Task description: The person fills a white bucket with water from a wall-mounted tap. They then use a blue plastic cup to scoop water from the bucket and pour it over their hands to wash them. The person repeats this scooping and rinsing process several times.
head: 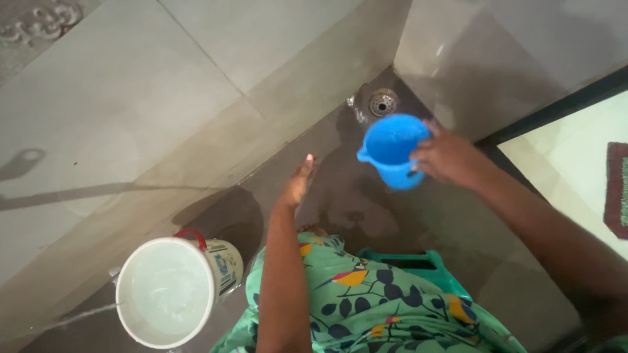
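— Holding anything, the right hand (448, 157)?

— Yes. It is closed round the side of a blue plastic mug (392, 149), fingers wrapped on the wall nearest the right of the frame. The mug sits a little right of centre in the upper half of the picture, tipped so its open mouth faces the camera, with its small handle pointing to the left.

— And the left hand (299, 182)?

— Spread flat and open, fingers straight and together, gripping nothing. It hangs in the middle of the frame, just left of the mug but not touching it, above the wet floor (353, 209).

— What lies beneath the mug?

— A round metal drain (383, 102) in the corner where the tiled walls meet, toward the upper centre, just above the mug in the picture. The dark floor around it looks wet, with a darker patch spreading down toward the centre.

— Anything else near?

— A white bucket (171, 291) with a red handle stands at the lower left, filled with water, well apart from both hands. A green stool (425, 265) shows at the lower centre-right, partly hidden by the person's green patterned garment (366, 307). At the far right edge a lighter floor and a strip of dark red mat (616, 189) lie beyond a black threshold.
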